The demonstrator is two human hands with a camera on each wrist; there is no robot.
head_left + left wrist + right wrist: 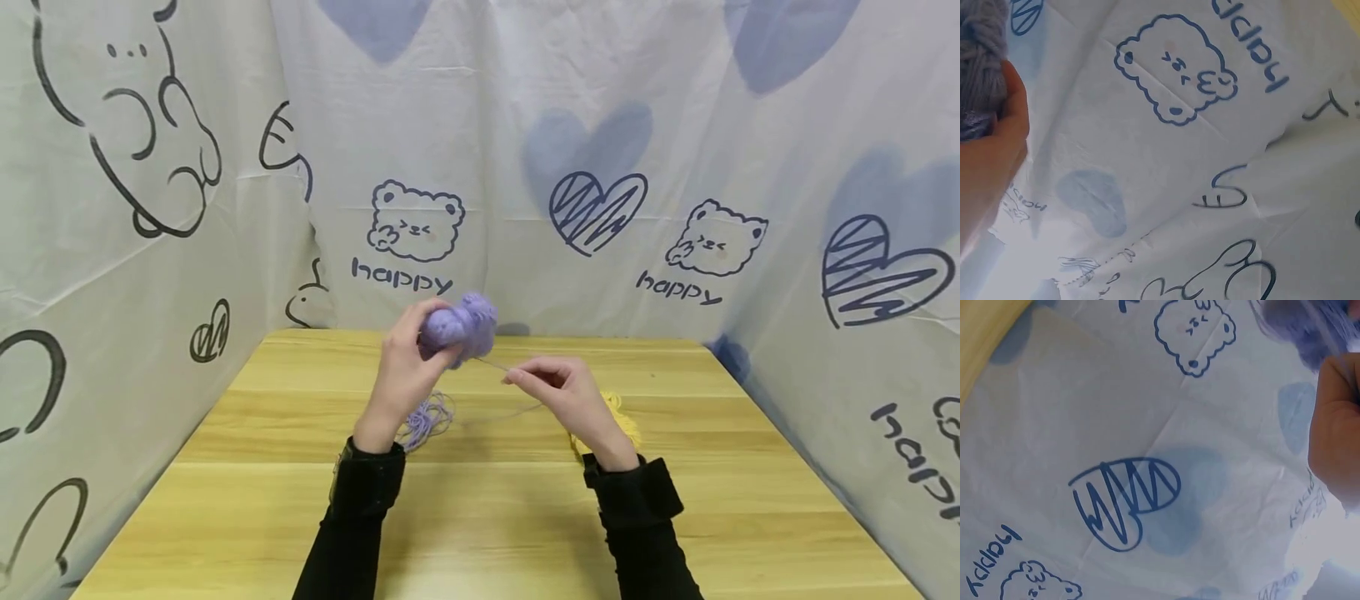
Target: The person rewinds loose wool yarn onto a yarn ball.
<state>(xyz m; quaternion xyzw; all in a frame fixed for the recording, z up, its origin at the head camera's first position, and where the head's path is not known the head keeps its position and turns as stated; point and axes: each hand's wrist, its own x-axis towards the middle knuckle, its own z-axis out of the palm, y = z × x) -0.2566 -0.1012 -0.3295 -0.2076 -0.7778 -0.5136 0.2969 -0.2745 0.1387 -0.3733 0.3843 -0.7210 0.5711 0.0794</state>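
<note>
In the head view, my left hand point(405, 362) grips a purple ball of yarn point(468, 325) above the table, thumb on the near side. The same ball of yarn point(982, 69) fills the upper left corner of the left wrist view. My right hand point(566, 396) pinches a thin strand of yarn point(492, 365) that runs taut from the ball. Below, a loose tangle of purple yarn point(427, 421) lies on the table beside my left wrist. The right wrist view shows part of my right hand point(1338, 425) with the purple ball point(1310, 328) beyond it.
A yellow bundle of yarn point(618, 421) lies on the wooden table point(495, 508), partly hidden behind my right hand. White cloth point(495, 167) printed with hearts and bears hangs along the back and both sides of the table.
</note>
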